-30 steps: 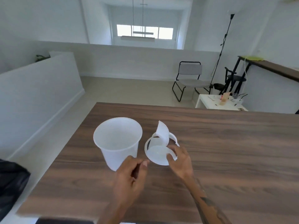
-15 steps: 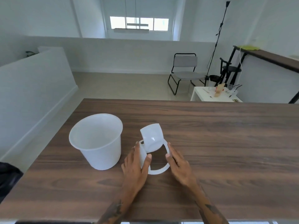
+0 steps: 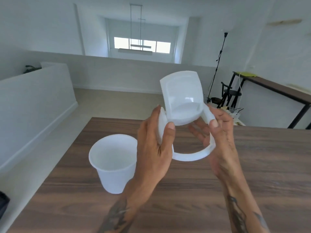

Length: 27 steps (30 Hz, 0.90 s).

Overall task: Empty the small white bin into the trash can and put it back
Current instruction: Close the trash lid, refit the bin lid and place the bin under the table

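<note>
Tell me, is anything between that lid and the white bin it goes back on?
Nothing visible. Both hands hold the lid in the air, up and right of the bin, whose open top looks empty; the left hand sits nearest it.

Left hand [image 3: 154,148] and right hand [image 3: 218,140] raised, fingers curled.

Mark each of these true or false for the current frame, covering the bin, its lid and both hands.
1. The white bin stands upright on the wooden table. True.
2. The swing lid is fitted on the bin. False: it is held in the air above the table, off the bin.
3. Both hands grip the lid's ring. True: the left hand holds its left side, the right hand its right side.
4. The lid's flap lies flat in the ring. False: it is tipped up.
5. The bin is full of rubbish. False: its visible inside looks bare white.
</note>
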Available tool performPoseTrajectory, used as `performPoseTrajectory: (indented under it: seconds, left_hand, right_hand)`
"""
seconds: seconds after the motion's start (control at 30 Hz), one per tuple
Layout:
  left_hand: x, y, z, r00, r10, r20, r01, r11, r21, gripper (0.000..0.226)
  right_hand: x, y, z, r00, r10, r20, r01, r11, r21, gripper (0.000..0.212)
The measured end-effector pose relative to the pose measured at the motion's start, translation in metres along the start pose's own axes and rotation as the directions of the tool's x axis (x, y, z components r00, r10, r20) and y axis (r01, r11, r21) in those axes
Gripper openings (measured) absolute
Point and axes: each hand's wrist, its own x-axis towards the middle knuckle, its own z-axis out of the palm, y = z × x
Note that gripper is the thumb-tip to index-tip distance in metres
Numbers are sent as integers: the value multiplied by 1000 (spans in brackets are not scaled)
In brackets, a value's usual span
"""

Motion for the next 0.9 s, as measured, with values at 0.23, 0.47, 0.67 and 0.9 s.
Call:
performPoseTrajectory:
  seconds: [0.23,0.47,0.67,0.9]
  left_hand:
    - [14,-7,-82,990,-7,-140,10,1000,25,62]
    - [15,-21,-145,984,-37,-176,42,999,28,66]
    - [19,-28,-168,980,-32,-197,37,999,20,67]
    - [26,-42,-178,984,-92,-152,86,995,-44,67]
  right_hand:
    - [-4,1,91,998,20,62,-18,999,-27,50]
    - [-6,11,161,998,3,60,-3,1000,3,36]
    - [-10,12,189,997,37,67,-43,994,103,43]
    - [-10,8,202,999,20,-31,-25,988,-149,36]
